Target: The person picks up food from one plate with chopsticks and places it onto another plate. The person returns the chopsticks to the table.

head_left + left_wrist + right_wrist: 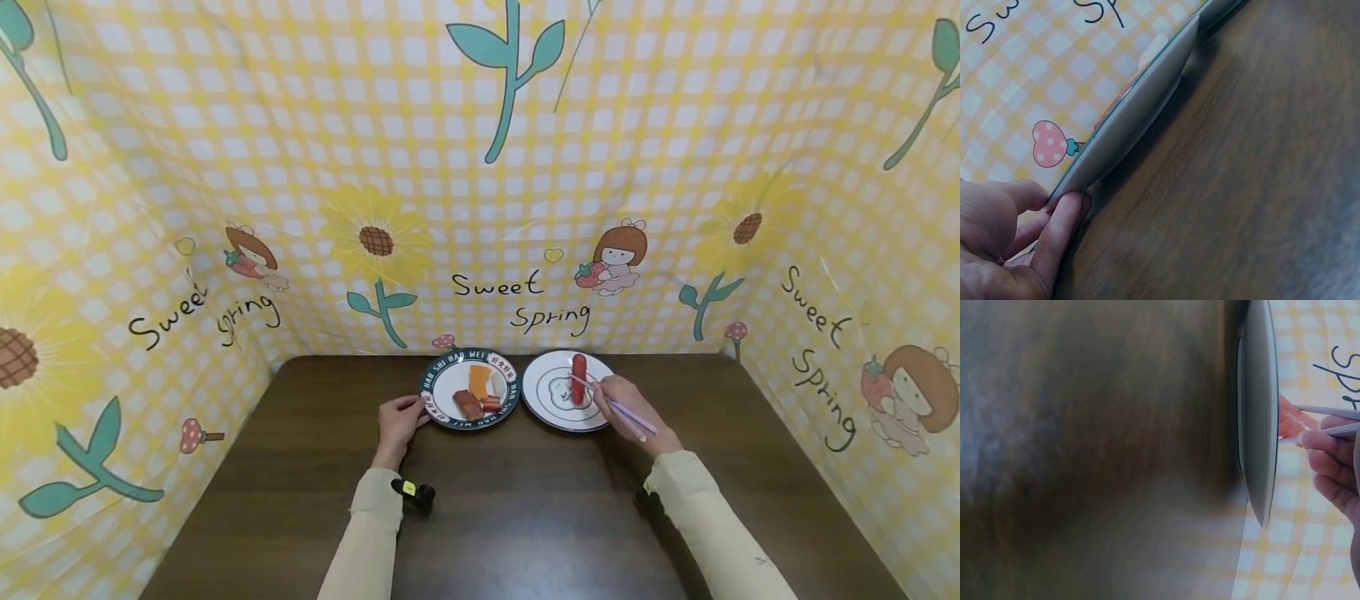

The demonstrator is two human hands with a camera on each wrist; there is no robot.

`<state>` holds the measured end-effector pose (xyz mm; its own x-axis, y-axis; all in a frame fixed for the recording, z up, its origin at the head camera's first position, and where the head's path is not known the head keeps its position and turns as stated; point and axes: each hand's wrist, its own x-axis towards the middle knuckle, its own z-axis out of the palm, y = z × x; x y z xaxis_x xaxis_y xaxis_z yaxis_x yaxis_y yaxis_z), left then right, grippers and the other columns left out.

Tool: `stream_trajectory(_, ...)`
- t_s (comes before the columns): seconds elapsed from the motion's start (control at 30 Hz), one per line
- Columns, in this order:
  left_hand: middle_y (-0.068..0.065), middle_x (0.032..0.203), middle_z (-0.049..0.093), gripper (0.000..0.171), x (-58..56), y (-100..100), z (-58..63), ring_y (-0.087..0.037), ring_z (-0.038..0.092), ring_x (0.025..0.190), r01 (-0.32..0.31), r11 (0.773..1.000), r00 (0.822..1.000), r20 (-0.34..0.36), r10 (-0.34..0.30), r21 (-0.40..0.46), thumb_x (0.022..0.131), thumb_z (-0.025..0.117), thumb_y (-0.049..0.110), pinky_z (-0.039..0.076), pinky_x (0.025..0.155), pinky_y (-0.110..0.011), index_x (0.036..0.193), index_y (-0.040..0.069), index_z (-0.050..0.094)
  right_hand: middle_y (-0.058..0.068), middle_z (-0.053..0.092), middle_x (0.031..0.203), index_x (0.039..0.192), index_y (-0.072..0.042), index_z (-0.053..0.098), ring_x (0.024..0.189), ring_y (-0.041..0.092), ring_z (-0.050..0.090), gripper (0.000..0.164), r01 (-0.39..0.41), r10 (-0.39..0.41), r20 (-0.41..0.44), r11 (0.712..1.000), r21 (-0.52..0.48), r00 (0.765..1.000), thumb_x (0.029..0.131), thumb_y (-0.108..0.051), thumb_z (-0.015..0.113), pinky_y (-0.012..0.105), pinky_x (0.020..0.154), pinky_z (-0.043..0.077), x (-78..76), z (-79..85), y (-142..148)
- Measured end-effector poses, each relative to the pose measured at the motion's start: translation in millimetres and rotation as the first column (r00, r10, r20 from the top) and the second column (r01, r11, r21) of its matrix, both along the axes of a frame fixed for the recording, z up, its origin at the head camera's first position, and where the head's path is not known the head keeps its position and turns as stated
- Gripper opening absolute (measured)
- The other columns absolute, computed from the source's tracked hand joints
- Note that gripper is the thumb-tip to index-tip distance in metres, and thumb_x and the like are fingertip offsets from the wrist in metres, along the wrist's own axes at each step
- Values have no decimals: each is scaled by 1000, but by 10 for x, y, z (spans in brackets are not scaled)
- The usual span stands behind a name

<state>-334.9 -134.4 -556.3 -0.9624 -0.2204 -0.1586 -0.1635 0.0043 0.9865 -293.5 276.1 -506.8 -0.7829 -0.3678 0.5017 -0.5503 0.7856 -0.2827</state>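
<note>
My left hand [397, 423] pinches the near left rim of a dark-green-edged plate [429, 392]. In the left wrist view, its thumb and fingers meet at the plate's edge [1129, 119]. On that plate lie an orange slice-like piece [481, 381], a brown piece [467, 404] and a small red piece [491, 403]. My right hand [626, 404] holds a pair of pale purple chopsticks [1329, 411] over the white plate [542, 404] beside it. Their tips are at a red sausage [578, 379], which lies lengthwise over that plate.
Both plates stand side by side near the far edge of a dark brown table [495, 500]. A yellow checked cloth [465, 208] with printed flowers and lettering hangs behind and on both sides. Each wrist carries a black strapped camera [420, 497].
</note>
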Motion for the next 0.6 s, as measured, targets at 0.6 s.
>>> stream_trajectory(0.6, -30, 126, 61, 35, 9, 25, -16, -15, 70, 90, -3, 1000, 1000, -4, 3, -9, 100, 65, 9, 62, 75, -21, 129, -12, 62, 5, 60, 70, 66, -9, 60, 68, 23, 57, 28, -73, 77, -193, 997, 30, 978, 94, -3, 61, 39, 64, 53, -117, -37, -71)
